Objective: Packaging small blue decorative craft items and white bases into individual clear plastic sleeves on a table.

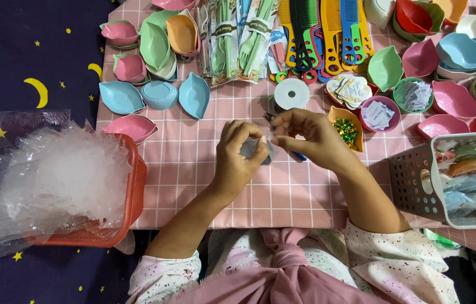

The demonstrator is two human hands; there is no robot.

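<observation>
Your left hand point(240, 155) and right hand point(305, 135) pinched a small clear-wrapped bundle point(259, 149) together over bare pink checked cloth point(193, 180), hemmed by the orange basket point(136, 186) left, white basket point(412, 180) right, tape roll point(291, 93) just beyond.

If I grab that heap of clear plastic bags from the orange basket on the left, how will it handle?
The clear plastic bags look thin and crumpled, so probably floppy and very light for their bulk. They spill over the orange basket rim, so a pinch would likely lift a few, with the rest sliding off. The glossy film may be slippery.
</observation>
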